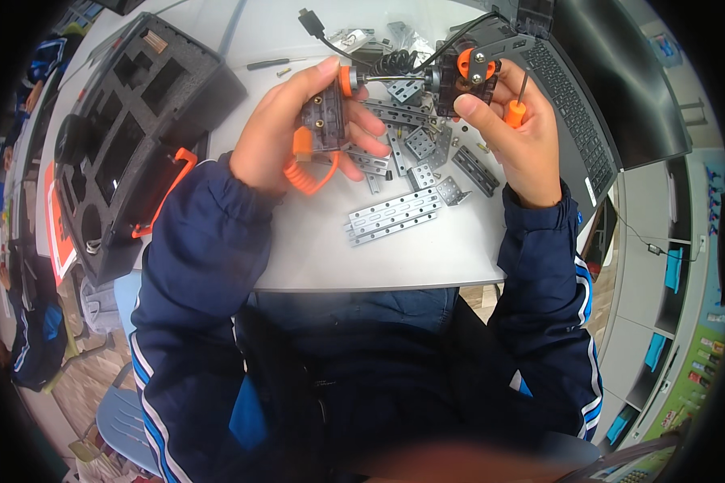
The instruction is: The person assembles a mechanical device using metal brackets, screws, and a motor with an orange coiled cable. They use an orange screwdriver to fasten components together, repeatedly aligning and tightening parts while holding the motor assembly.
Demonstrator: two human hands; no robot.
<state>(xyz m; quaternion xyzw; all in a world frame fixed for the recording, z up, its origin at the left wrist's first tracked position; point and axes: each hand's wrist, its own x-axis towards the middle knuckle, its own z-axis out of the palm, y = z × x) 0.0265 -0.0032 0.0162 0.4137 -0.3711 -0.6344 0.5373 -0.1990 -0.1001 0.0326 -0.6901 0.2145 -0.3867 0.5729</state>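
Observation:
My left hand is closed round a dark see-through motor module with an orange hub and a coiled orange cable hanging below it. A thin metal shaft runs from this hub to a second dark module. That one sits in the grip of my right hand, its orange disc screwed to a grey bracket. An orange-handled screwdriver is also tucked in my right fingers, its thin blade pointing up. Both modules are held above the table.
Grey perforated metal beams and brackets lie scattered below my hands. A screwdriver and a black cable plug are behind. At left stands an open foam-lined case; at right, a laptop.

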